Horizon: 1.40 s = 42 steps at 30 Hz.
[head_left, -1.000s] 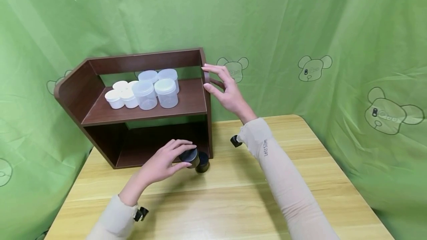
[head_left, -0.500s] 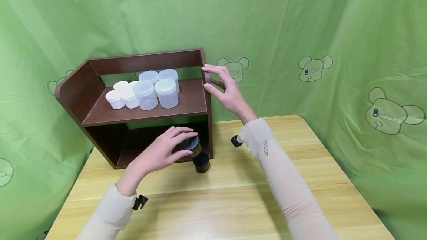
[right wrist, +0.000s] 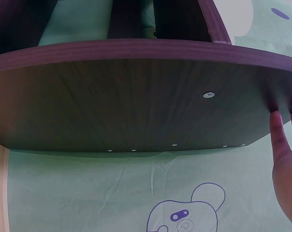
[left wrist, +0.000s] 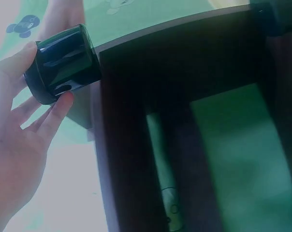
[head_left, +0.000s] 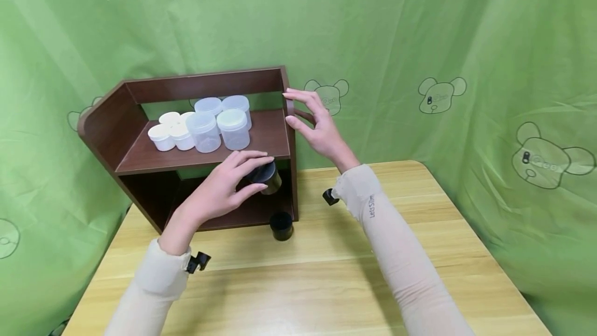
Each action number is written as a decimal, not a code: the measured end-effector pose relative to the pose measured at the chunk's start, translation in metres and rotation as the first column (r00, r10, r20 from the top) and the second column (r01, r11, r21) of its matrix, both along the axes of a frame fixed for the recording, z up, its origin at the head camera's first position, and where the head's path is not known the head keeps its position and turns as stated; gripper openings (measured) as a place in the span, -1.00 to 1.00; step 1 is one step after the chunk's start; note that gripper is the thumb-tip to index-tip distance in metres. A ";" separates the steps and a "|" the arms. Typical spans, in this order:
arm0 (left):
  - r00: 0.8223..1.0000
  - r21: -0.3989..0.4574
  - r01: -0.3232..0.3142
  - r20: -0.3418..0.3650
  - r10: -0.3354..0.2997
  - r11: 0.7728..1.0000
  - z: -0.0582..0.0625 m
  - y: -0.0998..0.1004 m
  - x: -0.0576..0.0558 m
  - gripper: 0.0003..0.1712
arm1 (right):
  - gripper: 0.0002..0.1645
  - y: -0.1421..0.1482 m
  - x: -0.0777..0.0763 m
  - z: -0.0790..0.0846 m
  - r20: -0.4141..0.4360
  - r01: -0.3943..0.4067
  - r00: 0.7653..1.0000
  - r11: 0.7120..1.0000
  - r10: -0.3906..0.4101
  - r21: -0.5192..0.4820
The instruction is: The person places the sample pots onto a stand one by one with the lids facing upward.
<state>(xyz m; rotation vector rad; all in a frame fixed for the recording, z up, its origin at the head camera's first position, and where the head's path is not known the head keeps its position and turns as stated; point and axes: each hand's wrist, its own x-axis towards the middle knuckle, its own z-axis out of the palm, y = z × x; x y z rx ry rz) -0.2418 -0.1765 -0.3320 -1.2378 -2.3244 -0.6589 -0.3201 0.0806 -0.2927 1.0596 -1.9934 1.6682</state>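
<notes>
My left hand (head_left: 216, 191) grips a dark, glossy jar (head_left: 271, 180) between thumb and fingers. It is raised in front of the lower compartment, just under the upper shelf's front edge. In the left wrist view the held jar (left wrist: 68, 60) lies tilted beside the rack's dark edge. A second black jar (head_left: 282, 227) stands on the table by the rack's front right corner. My right hand (head_left: 322, 128) touches the right side panel of the brown rack (head_left: 205, 158). Two fingertips meet the panel's outer face (right wrist: 136, 96) in the right wrist view.
On the upper shelf, several small white jars (head_left: 183, 139) stand left of several taller translucent jars (head_left: 204, 136). The rack stands on a wooden table (head_left: 326, 274), against a green curtain (head_left: 373, 25) that also rises on both sides.
My left hand has lifted the dark jar from beside the second one, upward and away, to the upper part of the lower opening. My right hand has stayed on the panel.
</notes>
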 end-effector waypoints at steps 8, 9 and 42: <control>0.999 0.015 0.004 -0.042 -0.003 1.000 0.025 0.003 -0.010 -0.38 | -0.43 0.001 0.000 0.001 -0.004 0.003 1.000 1.000 -0.003 0.000; 0.999 0.017 0.002 -0.044 -0.001 1.000 0.027 0.003 -0.011 -0.38 | -0.43 0.001 -0.001 0.001 -0.004 0.003 1.000 1.000 -0.003 0.001; 0.972 0.029 -0.211 0.108 0.207 0.977 0.093 0.012 -0.079 -0.40 | -0.43 0.000 0.001 0.000 0.009 -0.014 1.000 1.000 0.014 -0.013</control>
